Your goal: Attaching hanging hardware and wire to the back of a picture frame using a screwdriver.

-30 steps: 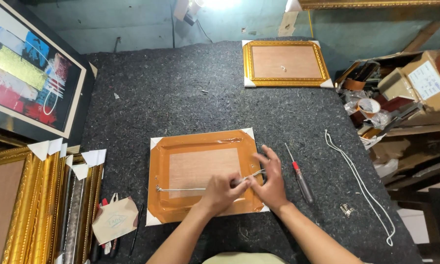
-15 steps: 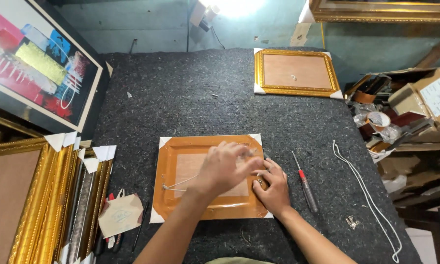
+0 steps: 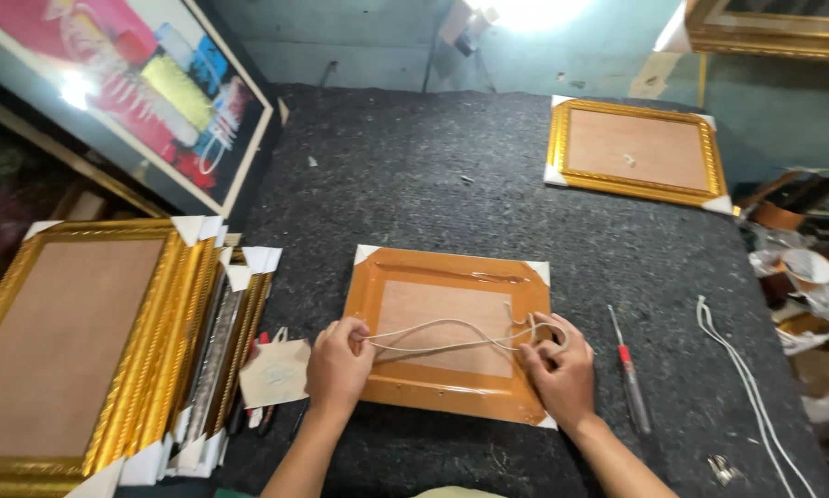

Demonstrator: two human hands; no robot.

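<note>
An orange picture frame (image 3: pixel 451 277) lies back-side up on the dark felt table (image 3: pixel 414 175), white protectors on its corners. A white cord (image 3: pixel 442 337) runs across its back panel. My left hand (image 3: pixel 339 364) pinches the cord's left end at the frame's left side. My right hand (image 3: pixel 559 371) grips the cord's right end at the frame's lower right corner, where the cord forms a small loop.
A red-handled awl (image 3: pixel 628 378) lies right of the frame, a loose white cord (image 3: pixel 746 387) further right. A gold frame (image 3: pixel 638 149) sits at the back right. Gold frames (image 3: pixel 73 341) stack at left, a colourful painting (image 3: pixel 147 101) leans behind them. Clutter fills the right edge.
My left hand moved from the frame's right part, beside my right hand, to its left side, drawing the cord out across the back. The camera view shifted slightly.
</note>
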